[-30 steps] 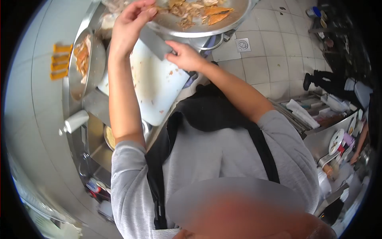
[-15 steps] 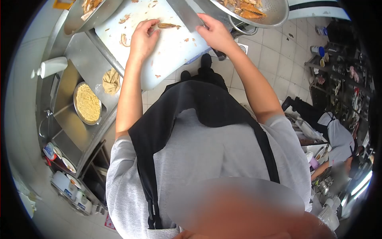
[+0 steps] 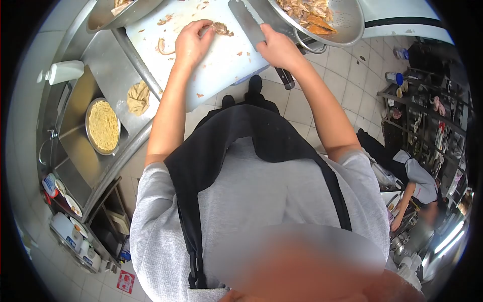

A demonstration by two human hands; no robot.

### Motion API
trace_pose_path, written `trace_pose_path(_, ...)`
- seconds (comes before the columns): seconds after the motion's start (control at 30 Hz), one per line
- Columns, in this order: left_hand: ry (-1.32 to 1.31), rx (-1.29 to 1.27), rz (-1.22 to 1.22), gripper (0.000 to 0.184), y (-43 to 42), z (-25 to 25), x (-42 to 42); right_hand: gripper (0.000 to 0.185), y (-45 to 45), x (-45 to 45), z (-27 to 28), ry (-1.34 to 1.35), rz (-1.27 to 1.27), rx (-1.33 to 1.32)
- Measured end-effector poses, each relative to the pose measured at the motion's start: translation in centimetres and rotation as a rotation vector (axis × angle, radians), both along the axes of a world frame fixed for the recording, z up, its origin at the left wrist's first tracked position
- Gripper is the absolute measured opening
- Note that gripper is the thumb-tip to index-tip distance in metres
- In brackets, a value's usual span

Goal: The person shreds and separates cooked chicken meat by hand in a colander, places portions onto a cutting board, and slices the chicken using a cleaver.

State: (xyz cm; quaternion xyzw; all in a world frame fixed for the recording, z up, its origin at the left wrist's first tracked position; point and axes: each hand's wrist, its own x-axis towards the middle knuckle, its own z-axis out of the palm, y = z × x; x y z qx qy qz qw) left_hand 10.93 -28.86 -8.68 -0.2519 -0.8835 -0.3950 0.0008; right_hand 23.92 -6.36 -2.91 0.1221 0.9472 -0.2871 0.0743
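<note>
My right hand (image 3: pixel 279 48) is wrapped round a cleaver (image 3: pixel 245 21). Its broad blade points away from me over the board, and the dark handle sticks out below my fist. Fingers curled, my left hand (image 3: pixel 193 44) rests on the white cutting board (image 3: pixel 221 68) and pinches one end of a small brown piece of cooked meat (image 3: pixel 222 29). The blade is just right of the meat, apart from it. Meat scraps and a curved strip (image 3: pixel 162 47) lie scattered on the board.
A perforated metal colander (image 3: pixel 353 32) with brown meat pieces stands right of the board, a metal bowl (image 3: pixel 118 17) left. On the steel counter are a crumpled cloth (image 3: pixel 138 98), a pan of yellow food (image 3: pixel 103 126) and a white bottle (image 3: pixel 65 72). Another person (image 3: pixel 420 176) bends at far right.
The meat piece has turned and now lies shorter at my left fingertips. The cleaver has shifted right, away from it. The other person's arm has moved.
</note>
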Motion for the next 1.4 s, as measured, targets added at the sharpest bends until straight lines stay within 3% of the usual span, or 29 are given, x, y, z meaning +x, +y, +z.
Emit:
trace_pose_path(0.3, -0.153, 0.055, 0.096, 0.025, 0.7, 0.0, -0.2, 0.043, -3.0, -0.5, 3.0, 0.043, 0.151, 0.113)
trace_pose_path(0.77, -0.002, 0.106, 0.008, 0.018, 0.1, -0.4, -0.6, 0.024, -5.8, -1.4, 3.2, -0.023, 0.25, 0.251)
trace_pose_path(1.1, 0.047, 0.098, -0.018, 0.016, 0.1, -1.1, -1.5, 0.024, -6.3, -2.7, 1.8, -0.035, 0.234, 0.24)
trace_pose_path(1.27, -0.072, 0.04, -0.02, 0.019, 0.0, -0.4, -2.2, 0.024, -5.9, -3.5, 1.3, -0.043, 0.189, 0.198)
trace_pose_path(1.4, -0.046, 0.08, 0.038, 0.025, 0.4, 2.6, -2.4, 0.024, -5.7, -3.5, 2.8, -0.047, 0.205, 0.19)
